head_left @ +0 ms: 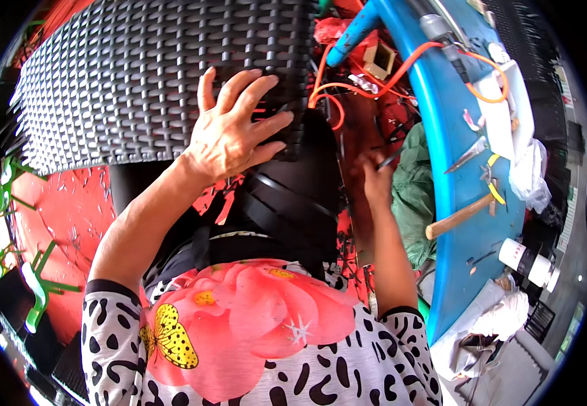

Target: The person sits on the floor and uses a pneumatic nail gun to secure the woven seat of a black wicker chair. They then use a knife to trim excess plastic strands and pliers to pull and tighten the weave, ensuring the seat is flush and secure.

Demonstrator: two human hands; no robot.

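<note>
Holding steady: my left hand (236,132), fingers spread flat, not closed, against the lower edge of a black woven wicker panel (151,74) that fills the upper left. My right hand (374,177), lower right of the panel, pinches a thin dark strand (391,159). Beyond: blue round table rim (442,169), wooden-handled hammer (459,216), orange cord (388,71), white bottle (529,262).

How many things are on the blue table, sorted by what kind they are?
On the blue table, as far as the view shows:
Wooden-handled hammer: 1
White bottle: 1
Orange hose: 1
White plastic bag: 1
Total: 4
Smaller bits there are too small to tell.
</note>
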